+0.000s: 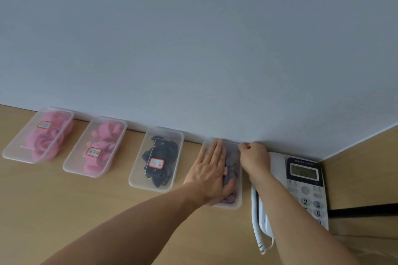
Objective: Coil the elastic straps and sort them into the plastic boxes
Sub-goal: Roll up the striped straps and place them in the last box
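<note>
**A:** While pressing on the last box (235,203) at the desk's (64,211) back edge, near the right corner: snapping the lid (233,153) down, right?

**B:** Looks that way. Got the left hand (212,170) flat on top, fingers straight and together, palm down. Then the right hand (255,157), curled at the lid's far right corner, just beside the phone (305,180). Can't tell whether pinching the rim or just knuckling down on top.

**A:** And the straps (230,170)?

**B:** Dark ones, inside that same box, showing through the plastic next to the left hand. Too blurry to count. Further left along the back edge: black box (137,185), then pink box (70,169), then end box (8,155) with more pink, towards the left corner. All lidded and labelled, by the look.

**A:** So basically finished?

**B:** Probably the closing bit of the sorting, yeah. Next, just guessing: work round the remaining corners till seated all the way, then lift both hands straight up. Worth not nudging the box sideways into the cord (256,221).
</note>
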Tool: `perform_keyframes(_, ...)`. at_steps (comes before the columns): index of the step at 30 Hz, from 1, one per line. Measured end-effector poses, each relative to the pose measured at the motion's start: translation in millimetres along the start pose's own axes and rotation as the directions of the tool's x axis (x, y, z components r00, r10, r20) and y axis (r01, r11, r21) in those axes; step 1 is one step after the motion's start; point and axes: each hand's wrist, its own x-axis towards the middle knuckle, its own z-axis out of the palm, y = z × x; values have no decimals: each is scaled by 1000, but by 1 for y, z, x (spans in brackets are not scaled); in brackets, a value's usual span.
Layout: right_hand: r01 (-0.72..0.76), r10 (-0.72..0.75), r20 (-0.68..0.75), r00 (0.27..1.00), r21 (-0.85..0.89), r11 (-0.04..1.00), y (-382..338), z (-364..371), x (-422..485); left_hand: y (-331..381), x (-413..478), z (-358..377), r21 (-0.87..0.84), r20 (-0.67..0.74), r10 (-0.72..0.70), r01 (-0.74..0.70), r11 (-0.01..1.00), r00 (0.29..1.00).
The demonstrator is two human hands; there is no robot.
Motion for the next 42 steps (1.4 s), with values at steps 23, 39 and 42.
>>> perform_keyframes(23, -25, 23, 68, 997, 26, 999, 25, 0, -66, -5, 6, 8, 8, -30, -12, 13, 1000, 999)
perform_keyframes(39, -10, -14, 208, 978, 115, 993, 29, -16, -94, -5, 7, 4, 12, 9, -33, 33, 999, 999)
perform_keyframes(42, -98, 15, 282, 959, 283, 954, 41, -13, -104, -5, 7, 4, 16, 12, -25, 24, 1000, 1000)
